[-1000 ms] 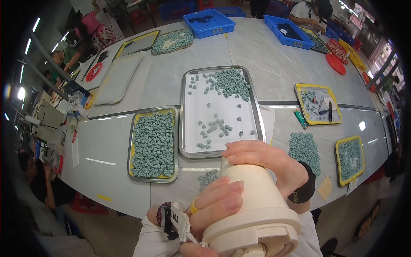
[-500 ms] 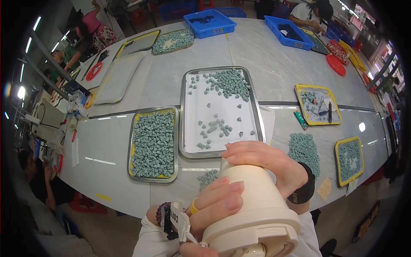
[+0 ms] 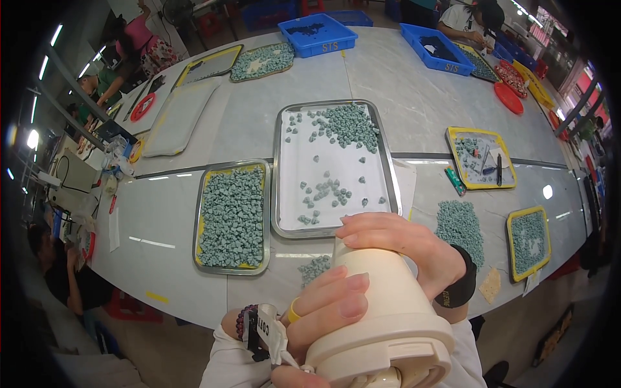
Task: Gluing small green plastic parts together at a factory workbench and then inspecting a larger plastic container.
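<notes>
Both left hand (image 3: pixel 326 310) and right hand (image 3: pixel 414 242) grip a lidded cream cup (image 3: pixel 391 288) at five o'clock, visible fingers close together; even pressure from both sides seems best

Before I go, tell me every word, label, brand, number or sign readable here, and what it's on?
I won't copy wording, only say where it stands:
Far-centre blue crate: legible, on its front wall.
Far-right blue crate: likewise legible.
White tag by the left hand: black letters, partly hidden.
Black wristband by the right hand: small, unclear.
Green packet: any text too small.
Cream lidded cup: none visible.
</notes>
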The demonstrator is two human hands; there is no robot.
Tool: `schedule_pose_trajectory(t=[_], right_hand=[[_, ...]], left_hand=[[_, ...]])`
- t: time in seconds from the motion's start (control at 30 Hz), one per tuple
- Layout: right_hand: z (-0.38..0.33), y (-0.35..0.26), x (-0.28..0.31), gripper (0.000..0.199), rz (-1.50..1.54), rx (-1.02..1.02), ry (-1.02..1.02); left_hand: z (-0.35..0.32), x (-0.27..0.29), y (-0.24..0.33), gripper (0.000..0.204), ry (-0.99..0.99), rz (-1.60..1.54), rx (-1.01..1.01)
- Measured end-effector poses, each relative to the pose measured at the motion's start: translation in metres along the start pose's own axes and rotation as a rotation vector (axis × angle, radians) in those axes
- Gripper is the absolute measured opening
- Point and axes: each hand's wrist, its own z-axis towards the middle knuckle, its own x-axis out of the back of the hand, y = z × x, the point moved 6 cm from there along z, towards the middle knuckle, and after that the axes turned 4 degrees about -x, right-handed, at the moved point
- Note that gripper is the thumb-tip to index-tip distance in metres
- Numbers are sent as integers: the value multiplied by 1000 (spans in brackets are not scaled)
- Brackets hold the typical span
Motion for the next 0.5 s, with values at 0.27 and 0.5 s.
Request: schedule_pose_trajectory(t=[0.27,0.5], right_hand=[[0,0,-1,69,8,-4,-4],[0,-1,-1,68,20,-14,1]], left_hand=[[-6,2,-1,79,97,182,225],[-2,3,-3,78,60,120,225]])
